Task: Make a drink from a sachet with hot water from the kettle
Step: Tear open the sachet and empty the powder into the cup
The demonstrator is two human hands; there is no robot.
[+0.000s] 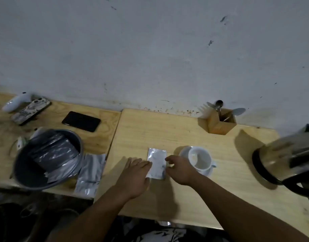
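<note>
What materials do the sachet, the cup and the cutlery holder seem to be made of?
Sachet: probably metallised foil or plastic film, silvery with crinkled highlights.
Cup: likely glazed ceramic, plain white with a smooth, slightly shiny surface.
Cutlery holder: apparently wood, light tan and matte; the grain is too blurred to confirm.

A scuffed, stained pale wall (150, 49) rises behind two light wooden tables (185, 133) pushed side by side in dim light, with a dark floor (19, 220) below them.

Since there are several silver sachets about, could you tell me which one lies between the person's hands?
The flat sachet beside the white cup, touched by both hands; the others sit in the grey pot or beside it.
</note>
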